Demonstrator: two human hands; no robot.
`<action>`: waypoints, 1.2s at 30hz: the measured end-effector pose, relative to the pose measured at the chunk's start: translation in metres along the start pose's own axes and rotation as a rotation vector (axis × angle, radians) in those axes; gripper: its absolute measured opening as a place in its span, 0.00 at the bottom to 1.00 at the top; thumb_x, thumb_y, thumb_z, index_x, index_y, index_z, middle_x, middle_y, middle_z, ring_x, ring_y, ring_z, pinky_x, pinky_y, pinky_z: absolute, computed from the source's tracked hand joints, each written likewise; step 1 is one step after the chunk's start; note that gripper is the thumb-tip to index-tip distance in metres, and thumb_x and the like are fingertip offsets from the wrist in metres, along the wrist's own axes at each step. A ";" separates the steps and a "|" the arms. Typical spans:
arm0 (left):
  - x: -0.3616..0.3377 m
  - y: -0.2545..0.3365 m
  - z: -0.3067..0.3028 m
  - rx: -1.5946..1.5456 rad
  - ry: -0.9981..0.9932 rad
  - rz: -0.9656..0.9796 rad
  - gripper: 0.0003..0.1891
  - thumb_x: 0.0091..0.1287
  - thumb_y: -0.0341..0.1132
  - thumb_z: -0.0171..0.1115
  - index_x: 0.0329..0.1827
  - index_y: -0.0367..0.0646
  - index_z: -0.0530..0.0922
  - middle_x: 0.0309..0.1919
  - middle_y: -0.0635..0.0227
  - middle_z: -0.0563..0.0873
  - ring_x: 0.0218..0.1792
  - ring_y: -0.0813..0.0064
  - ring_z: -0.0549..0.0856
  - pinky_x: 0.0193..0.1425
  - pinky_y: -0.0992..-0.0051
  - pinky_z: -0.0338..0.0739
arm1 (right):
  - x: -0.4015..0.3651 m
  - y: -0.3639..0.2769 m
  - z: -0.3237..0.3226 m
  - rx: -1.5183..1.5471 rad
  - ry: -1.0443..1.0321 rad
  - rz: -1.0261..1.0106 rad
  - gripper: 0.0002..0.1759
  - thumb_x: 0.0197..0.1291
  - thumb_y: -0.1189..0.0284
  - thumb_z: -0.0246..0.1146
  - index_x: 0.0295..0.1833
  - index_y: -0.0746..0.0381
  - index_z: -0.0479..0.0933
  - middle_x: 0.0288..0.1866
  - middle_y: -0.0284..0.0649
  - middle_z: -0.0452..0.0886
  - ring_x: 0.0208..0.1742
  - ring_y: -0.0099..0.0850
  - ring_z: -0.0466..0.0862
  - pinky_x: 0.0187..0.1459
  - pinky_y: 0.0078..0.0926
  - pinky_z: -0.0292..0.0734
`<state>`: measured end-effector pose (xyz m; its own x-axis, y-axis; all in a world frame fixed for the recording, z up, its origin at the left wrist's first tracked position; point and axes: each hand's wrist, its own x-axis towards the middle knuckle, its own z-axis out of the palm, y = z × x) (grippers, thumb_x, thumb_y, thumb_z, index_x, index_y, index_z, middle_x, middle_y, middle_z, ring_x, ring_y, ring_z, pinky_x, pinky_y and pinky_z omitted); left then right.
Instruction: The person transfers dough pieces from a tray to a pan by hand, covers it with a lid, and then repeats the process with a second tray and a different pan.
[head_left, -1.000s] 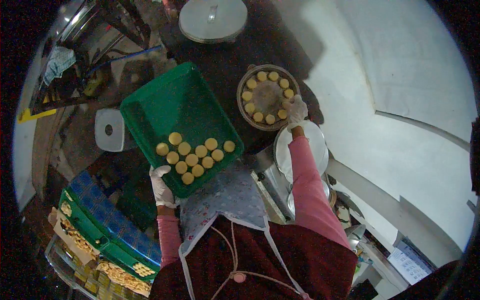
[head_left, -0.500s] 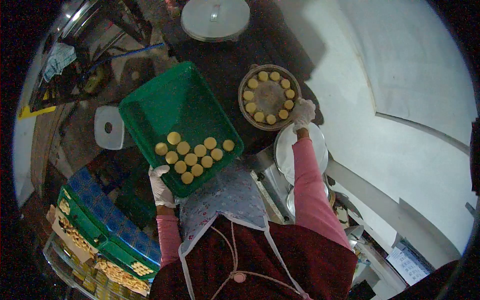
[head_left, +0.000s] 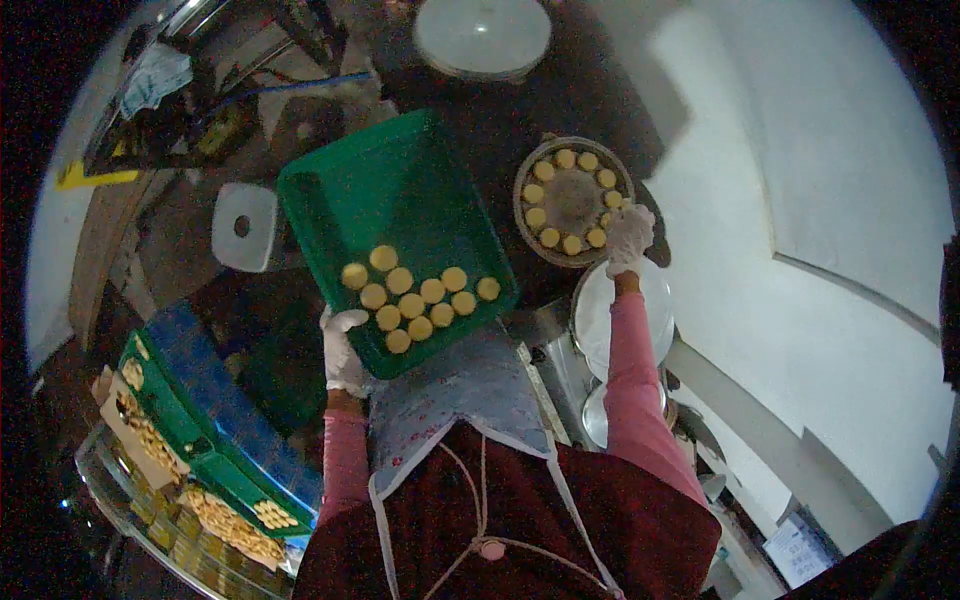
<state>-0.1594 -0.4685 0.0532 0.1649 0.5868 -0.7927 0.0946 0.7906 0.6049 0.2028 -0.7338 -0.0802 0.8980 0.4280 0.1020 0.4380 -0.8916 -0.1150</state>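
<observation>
My left hand, in a white glove, grips the near left edge of a green plastic tray, thumb over the rim. Several round, pale yellow dough pieces lie in the tray's near part. My right hand, also gloved, is at the right side of a round pan with its fingers curled over the rim, close to the dough pieces there. Several similar dough pieces form a ring inside the pan. Whether the right fingertips hold a piece is hidden.
A round metal lid lies at the far side. Round metal plates sit below my right forearm. A white stool stands left of the tray. Green crates with baked goods are at lower left, and a white wall is at right.
The whole view has shifted, so the tray and pan appear further right. My right hand has moved slightly down and right relative to the pan. My left hand keeps its hold on the tray.
</observation>
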 end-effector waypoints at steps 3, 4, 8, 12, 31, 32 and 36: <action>0.010 0.001 -0.006 0.029 -0.098 0.039 0.33 0.49 0.30 0.63 0.63 0.37 0.66 0.45 0.62 0.79 0.48 0.65 0.81 0.56 0.64 0.78 | -0.008 -0.077 -0.054 0.559 0.135 -0.340 0.10 0.62 0.71 0.58 0.47 0.60 0.79 0.45 0.42 0.80 0.49 0.41 0.79 0.51 0.35 0.73; 0.027 -0.011 -0.019 0.037 -0.149 0.040 0.34 0.49 0.29 0.63 0.63 0.37 0.65 0.45 0.62 0.80 0.49 0.66 0.81 0.57 0.65 0.78 | -0.012 -0.106 -0.059 0.598 -0.007 -0.409 0.11 0.64 0.73 0.56 0.49 0.61 0.79 0.47 0.43 0.81 0.49 0.40 0.79 0.52 0.33 0.72; 0.008 0.002 0.000 0.020 -0.184 0.022 0.32 0.50 0.25 0.61 0.63 0.36 0.67 0.46 0.64 0.82 0.50 0.68 0.82 0.57 0.66 0.78 | -0.061 -0.200 -0.029 0.696 -0.316 -0.644 0.16 0.64 0.65 0.59 0.56 0.57 0.76 0.49 0.47 0.79 0.54 0.48 0.77 0.54 0.45 0.75; 0.034 -0.017 -0.016 0.017 -0.321 0.019 0.28 0.50 0.26 0.62 0.59 0.37 0.73 0.44 0.66 0.83 0.49 0.69 0.82 0.57 0.67 0.78 | -0.083 -0.246 -0.017 0.802 -0.477 -0.509 0.18 0.60 0.65 0.64 0.54 0.59 0.79 0.46 0.46 0.78 0.52 0.45 0.77 0.53 0.38 0.74; 0.047 -0.053 -0.055 0.193 -0.289 0.244 0.20 0.54 0.31 0.63 0.53 0.40 0.77 0.55 0.60 0.76 0.57 0.68 0.78 0.60 0.67 0.76 | -0.071 -0.246 -0.075 1.599 -1.142 0.165 0.24 0.57 0.67 0.64 0.60 0.60 0.78 0.51 0.41 0.83 0.51 0.32 0.82 0.55 0.31 0.77; 0.045 -0.051 -0.053 0.172 -0.279 0.227 0.20 0.55 0.32 0.63 0.52 0.39 0.78 0.55 0.60 0.77 0.57 0.68 0.78 0.60 0.67 0.76 | -0.072 -0.248 -0.076 1.674 -1.162 0.265 0.24 0.56 0.68 0.64 0.60 0.61 0.78 0.51 0.39 0.82 0.51 0.29 0.81 0.55 0.29 0.77; 0.012 -0.006 -0.030 0.002 -0.260 0.037 0.22 0.57 0.34 0.61 0.56 0.39 0.77 0.56 0.61 0.76 0.56 0.70 0.78 0.61 0.66 0.75 | -0.078 -0.255 -0.081 1.550 -0.936 0.046 0.27 0.55 0.70 0.67 0.61 0.66 0.75 0.41 0.32 0.77 0.36 0.19 0.74 0.39 0.19 0.71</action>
<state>-0.1870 -0.4609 0.0378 0.4153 0.5504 -0.7243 0.0854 0.7691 0.6334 0.0172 -0.5519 0.0213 0.3936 0.8304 -0.3943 -0.4393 -0.2069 -0.8742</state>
